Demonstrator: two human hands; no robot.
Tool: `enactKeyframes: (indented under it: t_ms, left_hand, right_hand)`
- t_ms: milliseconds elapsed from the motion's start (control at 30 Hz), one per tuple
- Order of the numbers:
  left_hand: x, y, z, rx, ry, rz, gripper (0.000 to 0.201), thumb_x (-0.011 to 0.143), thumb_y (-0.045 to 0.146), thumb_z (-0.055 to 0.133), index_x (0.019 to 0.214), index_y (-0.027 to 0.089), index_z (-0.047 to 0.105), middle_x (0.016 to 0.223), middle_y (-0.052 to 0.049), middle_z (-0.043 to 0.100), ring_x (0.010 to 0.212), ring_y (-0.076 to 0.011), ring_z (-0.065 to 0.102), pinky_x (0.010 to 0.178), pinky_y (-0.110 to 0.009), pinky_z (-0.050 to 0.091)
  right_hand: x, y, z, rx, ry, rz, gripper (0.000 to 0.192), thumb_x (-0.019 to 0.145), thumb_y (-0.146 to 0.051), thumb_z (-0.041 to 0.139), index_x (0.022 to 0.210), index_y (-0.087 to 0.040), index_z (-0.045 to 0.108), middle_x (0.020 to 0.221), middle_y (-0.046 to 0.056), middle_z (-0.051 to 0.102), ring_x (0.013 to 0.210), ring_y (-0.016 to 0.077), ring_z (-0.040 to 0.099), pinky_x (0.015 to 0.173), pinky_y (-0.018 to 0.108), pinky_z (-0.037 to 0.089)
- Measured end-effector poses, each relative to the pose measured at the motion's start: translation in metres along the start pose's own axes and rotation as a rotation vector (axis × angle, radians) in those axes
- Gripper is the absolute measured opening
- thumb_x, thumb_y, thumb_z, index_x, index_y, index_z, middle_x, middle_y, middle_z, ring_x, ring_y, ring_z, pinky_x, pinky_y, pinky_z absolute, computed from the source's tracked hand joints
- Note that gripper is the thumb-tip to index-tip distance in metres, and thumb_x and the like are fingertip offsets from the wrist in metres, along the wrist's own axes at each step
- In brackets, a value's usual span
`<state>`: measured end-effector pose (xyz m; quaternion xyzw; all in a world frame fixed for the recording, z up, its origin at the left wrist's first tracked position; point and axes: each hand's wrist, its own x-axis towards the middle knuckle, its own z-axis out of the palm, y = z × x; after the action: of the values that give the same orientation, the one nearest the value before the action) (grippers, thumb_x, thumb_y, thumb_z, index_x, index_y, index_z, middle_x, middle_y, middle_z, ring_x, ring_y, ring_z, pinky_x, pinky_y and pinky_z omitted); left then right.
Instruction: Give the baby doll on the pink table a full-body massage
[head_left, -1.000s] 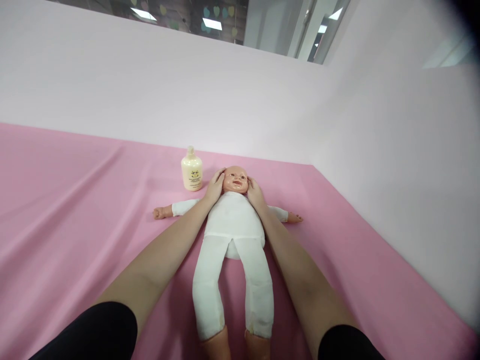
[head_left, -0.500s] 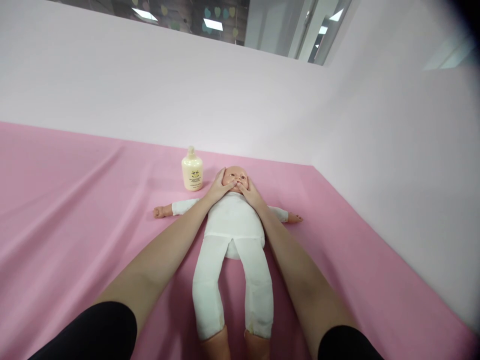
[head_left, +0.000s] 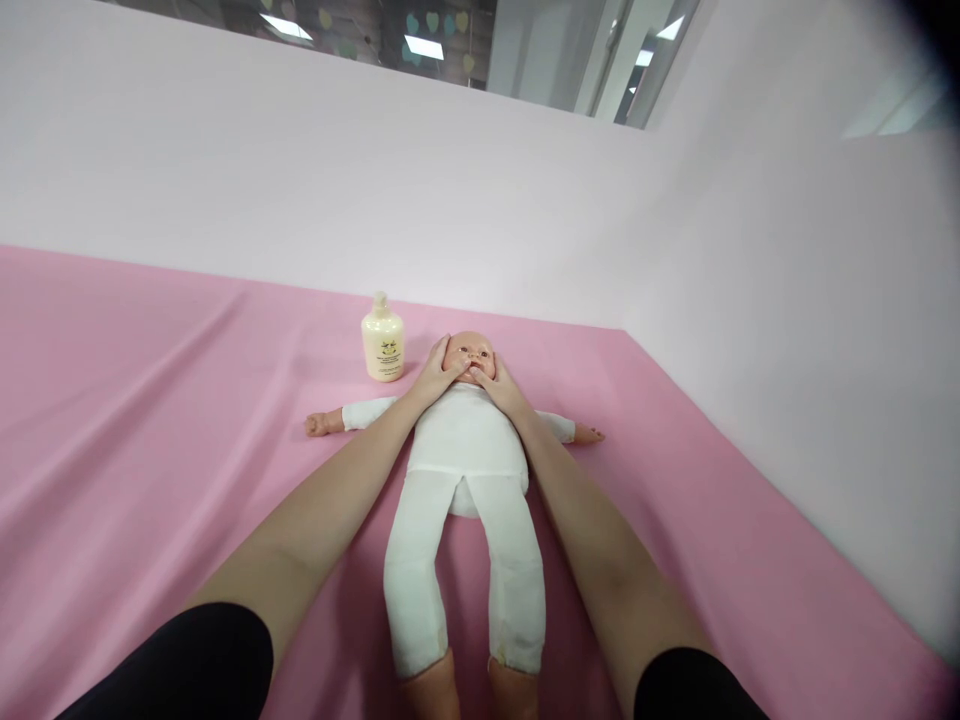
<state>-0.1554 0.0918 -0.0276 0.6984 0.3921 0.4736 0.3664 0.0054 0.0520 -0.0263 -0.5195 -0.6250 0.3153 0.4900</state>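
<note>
A baby doll (head_left: 465, 440) lies face up on a pink sheet (head_left: 150, 420), head at twelve o'clock, arms spread to nine and three. The left hand (head_left: 433, 378) and right hand (head_left: 504, 388) cup its cheeks, fingers open and curved, thumbs meeting at the mouth and chin. This looks like a face-massage stroke; the next move likely calls for light, even thumb pressure outward. The doll wears a white bodysuit, with bare hard-looking hands and head. A cream lotion bottle (head_left: 383, 341) stands at ten o'clock from the head.
</note>
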Motion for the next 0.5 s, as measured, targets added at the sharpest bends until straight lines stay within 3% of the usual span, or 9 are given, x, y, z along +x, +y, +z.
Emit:
enactKeyframes:
  t_ms: [200, 500]
  left_hand:
    - [0.0001, -0.0011, 0.0000, 0.039, -0.011, 0.008, 0.095, 0.068, 0.046, 0.070, 0.145, 0.012, 0.024, 0.151, -0.017, 0.024, 0.140, -0.0287, 0.023, 0.116, -0.041, 0.018]
    - [-0.0015, 0.0029, 0.0002, 0.004, -0.002, -0.007, 0.094, 0.067, 0.043, 0.072, 0.144, 0.013, 0.026, 0.150, -0.017, 0.027, 0.140, -0.0298, 0.024, 0.116, -0.042, 0.019]
  right_hand:
    - [0.0010, 0.0005, -0.0008, -0.019, -0.001, 0.071, 0.078, 0.077, -0.050, 0.059, 0.143, -0.019, 0.031, 0.142, 0.007, 0.045, 0.132, 0.0206, 0.042, 0.113, 0.036, 0.028]
    - [0.0031, 0.0050, -0.0014, -0.035, -0.025, 0.066, 0.077, 0.080, -0.052, 0.054, 0.145, -0.019, 0.028, 0.147, 0.007, 0.039, 0.137, 0.0214, 0.034, 0.115, 0.040, 0.022]
